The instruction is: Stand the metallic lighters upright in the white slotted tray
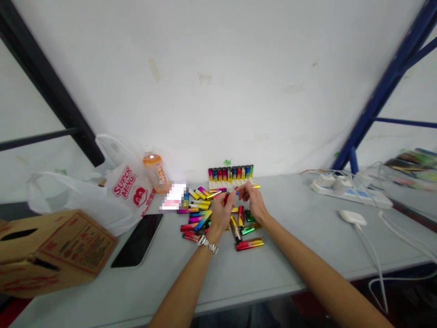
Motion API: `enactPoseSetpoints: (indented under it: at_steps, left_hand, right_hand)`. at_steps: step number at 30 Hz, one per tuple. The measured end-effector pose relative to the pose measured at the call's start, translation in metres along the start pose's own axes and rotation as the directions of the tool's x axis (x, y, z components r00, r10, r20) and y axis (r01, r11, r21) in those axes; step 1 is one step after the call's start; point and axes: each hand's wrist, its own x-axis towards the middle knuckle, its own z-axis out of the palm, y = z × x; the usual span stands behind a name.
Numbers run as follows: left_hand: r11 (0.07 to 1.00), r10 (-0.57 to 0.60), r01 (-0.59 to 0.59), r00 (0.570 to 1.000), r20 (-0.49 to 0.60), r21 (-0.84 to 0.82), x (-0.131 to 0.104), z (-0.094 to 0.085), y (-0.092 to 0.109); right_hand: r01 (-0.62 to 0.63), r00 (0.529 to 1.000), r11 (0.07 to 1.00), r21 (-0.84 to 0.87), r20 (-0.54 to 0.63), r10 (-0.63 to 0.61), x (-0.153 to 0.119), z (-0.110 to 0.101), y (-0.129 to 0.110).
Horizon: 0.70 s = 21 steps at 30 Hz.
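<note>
Left hand (221,212), with a silver metal watch (207,244) at its wrist, pinches a small dark red object (226,197) over loose, shiny multicoloured cylindrical lighters (203,221) spread on the pale grey table (287,246). Right hand (251,200) is beside it, fingers curled; whether they grip anything cannot be told. A row of upright multicoloured lighters (229,173) stands in a white slotted holder (221,184) just beyond the hands, near the wall (239,100)
</note>
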Motion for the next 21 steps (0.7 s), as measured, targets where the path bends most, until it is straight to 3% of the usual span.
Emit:
enactPoseSetpoints:
  at_steps: [5,14,21]
  left_hand:
    - [0.976,0.052,-0.029,0.994,-0.101,0.217,0.0038,0.0000,0.0003]
    - [0.988,0.024,-0.016,0.998,-0.054,0.153,-0.0021,-0.0018,0.0041]
    - [0.967,0.020,0.014,0.991,-0.131,0.253,0.0036,-0.0005,0.0023]
  right_hand:
    - [-0.013,0.999,1.000,0.004,0.037,0.013,-0.0012,0.0017,0.0009]
    - [-0.033,0.997,0.999,0.013,0.073,0.032,-0.0018,0.0016,-0.0015]
    - [-0.030,0.995,0.998,-0.058,0.095,0.036,-0.0024,0.0010,-0.0003]
